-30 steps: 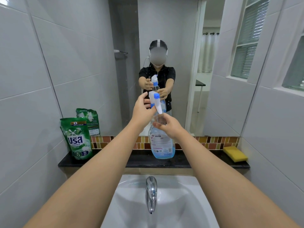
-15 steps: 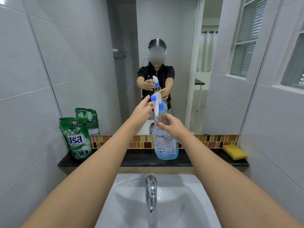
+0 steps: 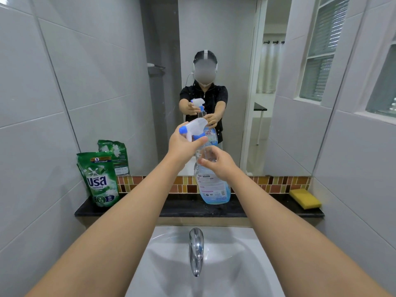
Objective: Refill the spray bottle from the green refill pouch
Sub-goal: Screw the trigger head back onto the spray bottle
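The white and blue spray head (image 3: pixel 194 129) is gripped in the left hand (image 3: pixel 182 146). Just right of it and a little lower, the neck of the spray bottle (image 3: pixel 214 187) is wrapped by the right hand (image 3: pixel 216 163). The bottle is stood on the dark tabletop (image 3: pixel 184 207). The green refill pouch (image 3: pixel 99 179) is leaned against the wall, well left of both hands. A yellow sponge (image 3: pixel 305 198) is seen far right.

Clear spray bottle (image 3: pixel 214 185) upright on dark ledge, low blue liquid, white-blue trigger head (image 3: pixel 194 128) tilted. Green refill pouch (image 3: pixel 99 179) standing at left, well apart.
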